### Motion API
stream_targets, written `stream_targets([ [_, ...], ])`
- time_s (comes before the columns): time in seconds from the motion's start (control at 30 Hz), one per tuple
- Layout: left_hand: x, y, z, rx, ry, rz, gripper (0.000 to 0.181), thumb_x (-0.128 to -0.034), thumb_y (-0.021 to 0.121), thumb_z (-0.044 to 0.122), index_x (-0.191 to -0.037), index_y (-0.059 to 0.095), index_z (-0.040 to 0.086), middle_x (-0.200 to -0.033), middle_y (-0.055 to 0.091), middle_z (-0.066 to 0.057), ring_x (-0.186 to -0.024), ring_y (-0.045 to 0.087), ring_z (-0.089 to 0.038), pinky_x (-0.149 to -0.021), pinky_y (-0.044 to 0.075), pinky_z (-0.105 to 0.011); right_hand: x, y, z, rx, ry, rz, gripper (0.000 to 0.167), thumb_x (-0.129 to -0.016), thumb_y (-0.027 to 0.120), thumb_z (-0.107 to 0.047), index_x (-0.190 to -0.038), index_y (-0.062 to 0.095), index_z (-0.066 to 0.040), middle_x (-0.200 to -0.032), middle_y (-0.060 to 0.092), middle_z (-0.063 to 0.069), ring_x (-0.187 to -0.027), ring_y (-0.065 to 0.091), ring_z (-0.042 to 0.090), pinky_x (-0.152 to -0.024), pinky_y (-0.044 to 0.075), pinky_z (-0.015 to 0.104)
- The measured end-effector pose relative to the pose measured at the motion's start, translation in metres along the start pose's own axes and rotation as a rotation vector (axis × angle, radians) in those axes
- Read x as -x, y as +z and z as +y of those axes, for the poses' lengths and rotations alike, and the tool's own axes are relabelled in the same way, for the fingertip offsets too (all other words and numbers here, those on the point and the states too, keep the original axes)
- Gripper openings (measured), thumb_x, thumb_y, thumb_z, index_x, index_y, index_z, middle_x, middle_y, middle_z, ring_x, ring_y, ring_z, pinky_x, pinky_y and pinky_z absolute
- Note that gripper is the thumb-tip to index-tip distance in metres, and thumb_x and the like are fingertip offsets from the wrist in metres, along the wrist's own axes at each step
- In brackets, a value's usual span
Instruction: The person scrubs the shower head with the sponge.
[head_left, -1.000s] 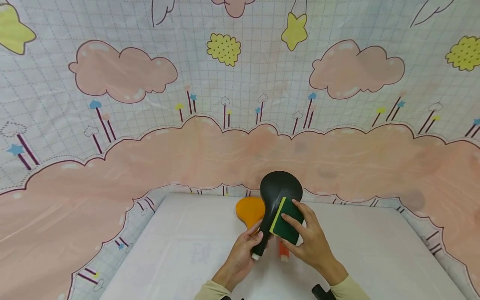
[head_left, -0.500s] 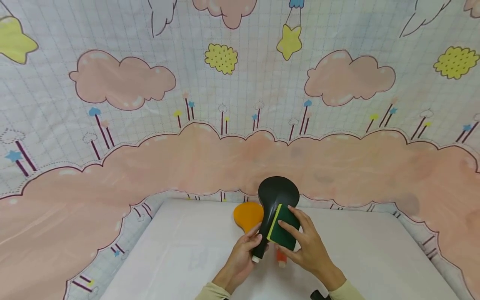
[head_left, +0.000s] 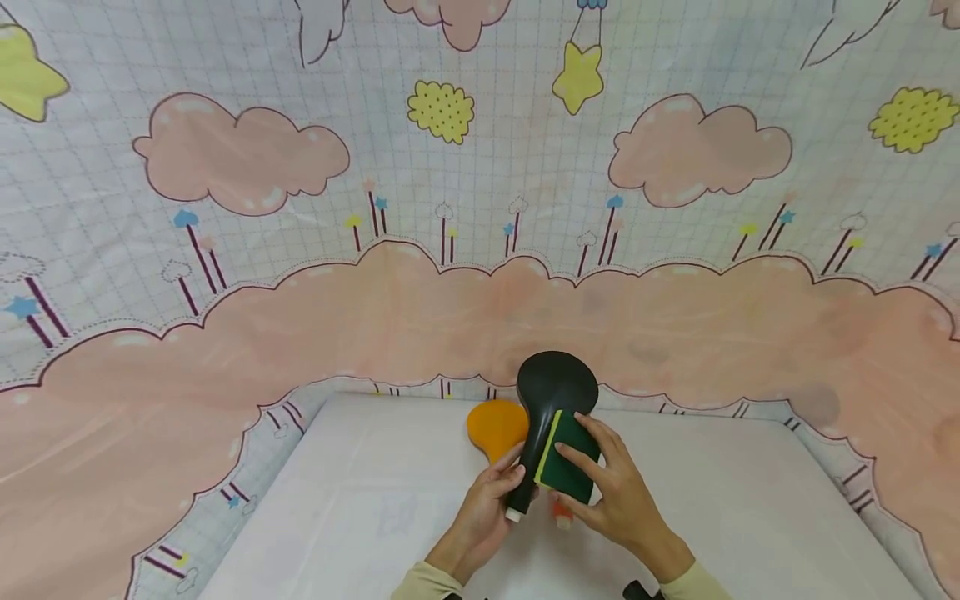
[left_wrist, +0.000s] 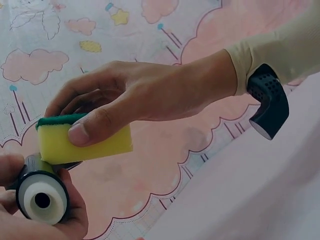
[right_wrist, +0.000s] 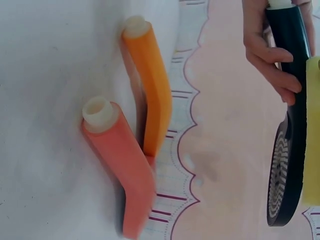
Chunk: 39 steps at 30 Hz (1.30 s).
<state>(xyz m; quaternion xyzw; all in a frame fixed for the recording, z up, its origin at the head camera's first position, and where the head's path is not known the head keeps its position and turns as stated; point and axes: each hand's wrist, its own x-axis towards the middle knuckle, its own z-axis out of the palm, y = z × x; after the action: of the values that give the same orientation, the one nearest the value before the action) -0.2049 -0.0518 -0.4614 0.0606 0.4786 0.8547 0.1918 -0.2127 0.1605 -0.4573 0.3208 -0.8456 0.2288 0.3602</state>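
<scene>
In the head view, both forearms reach forward and inward over the white counter (head_left: 360,483), meeting at a black shower head (head_left: 558,379) held up with its round end away from the person. The left hand (head_left: 480,510) is clamped on its handle, thumb on top. The right hand (head_left: 624,498), just right of the shower head, pinches a sponge (head_left: 574,463) against it, fingers spread on the green face. An orange shower head (head_left: 496,427) lies left of and beyond the black one; the end of a red handle (head_left: 562,515) shows just right of the black handle.

In the left wrist view, the right arm stretches level toward the shower head, its thumb pressed to the sponge's yellow side, the sponge's lower edge touching the handle.

In the right wrist view, left fingers curl round the handle beside the sponge, while the red and orange handles rest on the counter, well apart from the black shower head.
</scene>
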Motion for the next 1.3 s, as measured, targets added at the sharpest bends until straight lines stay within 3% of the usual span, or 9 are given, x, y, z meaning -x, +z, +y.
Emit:
stream_targets([
  [0.17,0.002,0.001,0.000,0.021,0.011,0.005,0.054,-0.1040,0.045,0.019,-0.155,0.029,0.009,-0.159,0.031,-0.012,-0.116,0.053,-0.015,-0.099,0.044,-0.029,0.000,0.000,-0.002,-0.030,-0.018,0.001,0.072,-0.060,0.092,-0.027,-0.126,0.065,-0.025,-0.149,0.044,0.015,-0.133,0.041,0.030,-0.115,0.018,0.013],
  [0.27,0.002,0.002,0.002,0.038,0.023,-0.001,0.054,-0.1042,0.044,0.019,-0.155,0.028,0.010,-0.161,0.028,-0.012,-0.121,0.051,-0.015,-0.101,0.044,-0.027,-0.001,-0.001,-0.005,-0.032,-0.018,-0.011,0.070,-0.062,0.091,-0.030,-0.127,0.065,-0.027,-0.149,0.044,0.014,-0.134,0.041,0.028,-0.115,0.025,0.016],
  [0.4,0.000,0.003,0.003,0.063,0.042,-0.017,0.054,-0.1046,0.043,0.019,-0.156,0.026,0.009,-0.162,0.027,-0.011,-0.132,0.047,-0.015,-0.112,0.039,-0.028,-0.001,-0.001,-0.008,-0.008,-0.030,-0.018,0.069,-0.062,0.091,-0.034,-0.126,0.065,-0.028,-0.148,0.046,0.013,-0.130,0.044,0.028,-0.100,0.050,0.038],
  [0.5,-0.002,0.002,0.003,0.071,0.056,-0.029,0.054,-0.1050,0.041,0.018,-0.156,0.026,0.009,-0.162,0.027,-0.011,-0.136,0.044,-0.016,-0.116,0.035,-0.032,0.000,0.000,-0.010,-0.008,-0.037,-0.019,0.069,-0.061,0.091,-0.036,-0.125,0.066,-0.029,-0.147,0.047,0.013,-0.128,0.046,0.030,-0.088,0.055,0.052],
  [0.57,-0.003,0.002,0.002,0.075,0.062,-0.033,0.054,-0.1052,0.041,0.018,-0.156,0.026,0.009,-0.162,0.027,-0.010,-0.136,0.044,-0.016,-0.116,0.035,-0.032,0.002,0.000,-0.011,-0.015,-0.026,-0.034,0.068,-0.062,0.091,-0.037,-0.125,0.066,-0.030,-0.148,0.046,0.012,-0.129,0.045,0.029,-0.089,0.055,0.052],
  [0.9,-0.005,0.001,0.001,0.082,0.070,-0.038,0.053,-0.1046,0.042,0.015,-0.155,0.028,0.009,-0.161,0.030,-0.009,-0.134,0.046,-0.015,-0.106,0.045,-0.026,0.005,0.000,-0.017,-0.019,-0.031,-0.065,0.057,-0.074,0.080,-0.052,-0.125,0.064,-0.032,-0.148,0.046,0.010,-0.131,0.043,0.025,-0.098,0.052,0.042],
  [1.0,-0.004,0.002,0.002,0.077,0.069,-0.035,0.052,-0.1038,0.044,0.013,-0.154,0.030,0.009,-0.161,0.030,-0.009,-0.134,0.046,-0.015,-0.106,0.045,-0.027,0.004,0.000,-0.017,-0.035,-0.054,-0.048,0.056,-0.076,0.078,-0.054,-0.126,0.064,-0.032,-0.147,0.047,0.011,-0.131,0.043,0.025,-0.107,0.044,0.027],
  [1.13,-0.003,0.001,0.005,0.065,0.068,-0.022,0.053,-0.1025,0.047,0.011,-0.153,0.033,0.009,-0.159,0.033,-0.010,-0.133,0.047,-0.014,-0.109,0.043,-0.029,0.001,0.000,-0.014,-0.059,-0.079,-0.018,0.057,-0.076,0.079,-0.051,-0.126,0.065,-0.029,-0.147,0.047,0.013,-0.130,0.044,0.026,-0.115,0.024,0.014],
  [1.3,-0.001,-0.001,0.006,0.040,0.057,-0.031,0.053,-0.1013,0.048,0.008,-0.153,0.034,0.009,-0.156,0.038,-0.011,-0.131,0.049,-0.016,-0.110,0.042,-0.032,0.001,0.000,-0.014,-0.069,-0.072,-0.035,0.057,-0.075,0.080,-0.051,-0.126,0.064,-0.030,-0.148,0.046,0.012,-0.132,0.043,0.026,-0.114,0.026,0.014],
])
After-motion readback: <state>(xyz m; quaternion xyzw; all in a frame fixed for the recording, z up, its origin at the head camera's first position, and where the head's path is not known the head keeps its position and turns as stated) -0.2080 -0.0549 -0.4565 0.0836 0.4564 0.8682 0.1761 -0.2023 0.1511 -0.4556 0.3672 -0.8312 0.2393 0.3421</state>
